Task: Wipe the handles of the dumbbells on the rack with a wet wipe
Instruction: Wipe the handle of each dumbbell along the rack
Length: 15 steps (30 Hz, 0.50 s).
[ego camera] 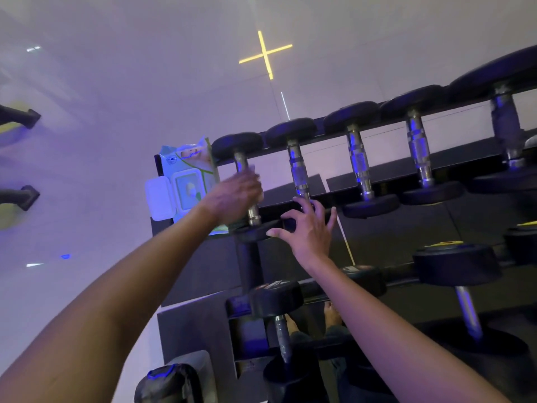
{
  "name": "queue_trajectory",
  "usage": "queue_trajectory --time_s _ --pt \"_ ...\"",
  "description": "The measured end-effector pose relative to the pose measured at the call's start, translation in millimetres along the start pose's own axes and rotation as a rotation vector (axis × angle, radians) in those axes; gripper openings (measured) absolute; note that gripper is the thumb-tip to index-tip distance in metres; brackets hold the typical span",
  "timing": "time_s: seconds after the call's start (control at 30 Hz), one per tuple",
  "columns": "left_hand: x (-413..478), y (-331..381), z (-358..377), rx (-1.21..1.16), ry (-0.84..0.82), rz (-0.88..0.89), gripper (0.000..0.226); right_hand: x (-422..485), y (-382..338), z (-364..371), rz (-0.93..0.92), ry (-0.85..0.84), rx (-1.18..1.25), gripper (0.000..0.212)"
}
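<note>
at the left end of the black metal rack's (250,266) top tier, the left hand (232,196) curls round the end black dumbbell's (236,145) chrome handle (252,210), with a pale wet wipe (250,169) blurred at its fingers. the right hand (309,228), fingers spread, touches the next dumbbell (299,173). a green-and-white wipes pack (186,181) stands just beside.

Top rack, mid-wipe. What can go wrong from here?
1. The wipe pack stands at the end of the rack, beside the left hand gripping the first dumbbell; a wrist bump might knock it off.
2. The right hand spreads its fingers at the near head of the second dumbbell; if that shifts, they could get pinched.
</note>
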<state>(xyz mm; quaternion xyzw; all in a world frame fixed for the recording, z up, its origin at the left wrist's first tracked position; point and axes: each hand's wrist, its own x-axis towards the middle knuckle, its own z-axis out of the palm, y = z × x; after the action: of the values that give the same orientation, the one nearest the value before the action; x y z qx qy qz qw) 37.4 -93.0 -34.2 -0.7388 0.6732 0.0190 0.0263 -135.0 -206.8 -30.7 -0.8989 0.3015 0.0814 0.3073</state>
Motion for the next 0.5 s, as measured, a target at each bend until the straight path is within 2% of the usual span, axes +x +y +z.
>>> queue_trajectory --time_s 0.1,0.23,0.27,0.4,0.47,0.5 --pt "-10 3 1 -0.022 -0.091 0.163 0.020 0 -1 1 0.006 0.003 0.007 0.052" --pt "10 -14 -8 -0.007 -0.008 -0.052 0.027 0 -1 2 0.005 0.008 0.000 0.053" --pt "9 -10 -7 -0.006 0.014 -0.064 0.027 0 -1 2 0.001 0.011 0.000 0.053" --pt "-14 12 8 -0.008 -0.078 0.110 0.027 -1 -1 2 0.000 0.012 0.015 0.052" --pt "-7 -2 5 -0.002 -0.039 0.063 0.028 -1 0 3 -0.001 0.010 0.008 0.052" --pt "-2 -8 2 -0.001 -0.015 -0.017 0.029 -1 0 3 -0.004 0.009 0.005 0.052"
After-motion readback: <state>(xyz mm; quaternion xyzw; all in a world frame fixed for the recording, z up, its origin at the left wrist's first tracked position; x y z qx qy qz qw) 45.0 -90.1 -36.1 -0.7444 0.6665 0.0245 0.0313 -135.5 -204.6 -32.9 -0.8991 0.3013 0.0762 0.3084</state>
